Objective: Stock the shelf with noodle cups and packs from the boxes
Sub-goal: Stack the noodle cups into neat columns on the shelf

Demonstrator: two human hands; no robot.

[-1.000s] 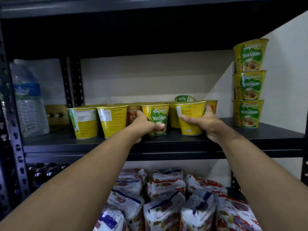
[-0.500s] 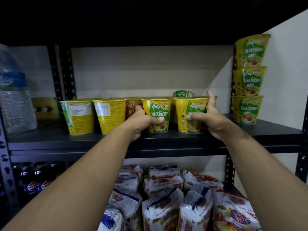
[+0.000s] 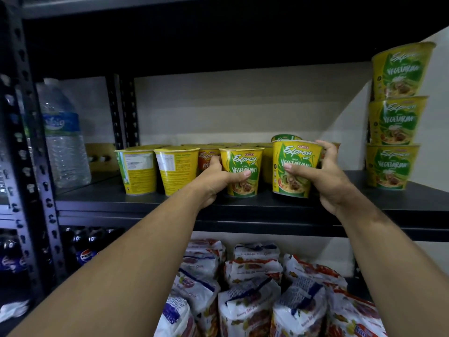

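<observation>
Black metal shelf [image 3: 145,203], front edge: my left hand [image 3: 213,183] grips one upright yellow-green noodle cup [image 3: 243,173], my right hand [image 3: 325,176] another [image 3: 294,166], raised, just beside it.

Hands [image 3: 218,181] around shelved noodle cups [image 3: 244,171]

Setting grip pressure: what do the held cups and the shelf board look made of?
Cup in left hand and cup in right hand: glossy printed paper or thin plastic, unclear which. Shelf board: matte black, probably painted metal or laminate.
</observation>
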